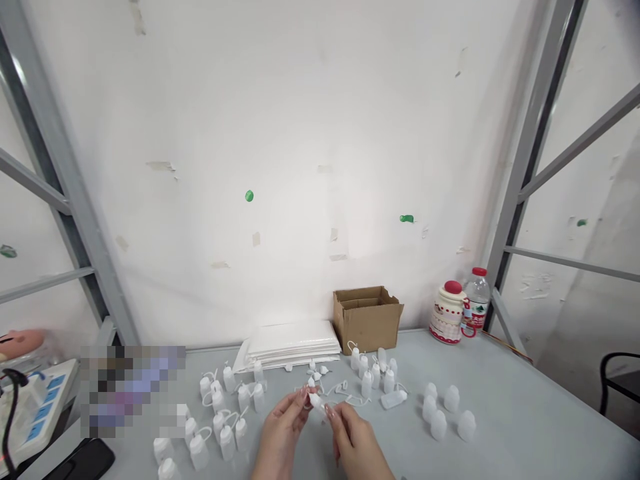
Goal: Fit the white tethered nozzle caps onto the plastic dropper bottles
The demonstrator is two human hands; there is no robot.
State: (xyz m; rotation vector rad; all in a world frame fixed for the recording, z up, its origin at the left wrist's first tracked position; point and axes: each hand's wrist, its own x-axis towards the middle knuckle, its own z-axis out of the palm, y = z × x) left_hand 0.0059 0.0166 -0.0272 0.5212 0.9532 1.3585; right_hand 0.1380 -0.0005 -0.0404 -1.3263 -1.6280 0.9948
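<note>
At the front middle of the table, my right hand (pixel 356 437) grips a small white plastic squeeze bottle (pixel 318 403), tilted with its neck toward the left. My left hand (pixel 286 423) pinches a white nozzle cap (pixel 311 383) close to the bottle's neck; the fingers partly cover it, and I cannot tell whether cap and bottle are joined. Just beyond my hands lie loose white caps and strap pieces (pixel 342 387). Capped bottles (pixel 227 441) stand in several loose rows to the left. More small bottles (pixel 367 384) stand behind my right hand, one capped bottle (pixel 393 399) lying on its side.
Several uncapped bottles (pixel 439 425) stand on the right. A cardboard box (pixel 370 327) and a stack of white sheets (pixel 293 341) sit against the wall. A cream jug (pixel 446 317) and a clear bottle (pixel 477 297) occupy the back right corner. A black phone (pixel 87 460) lies front left.
</note>
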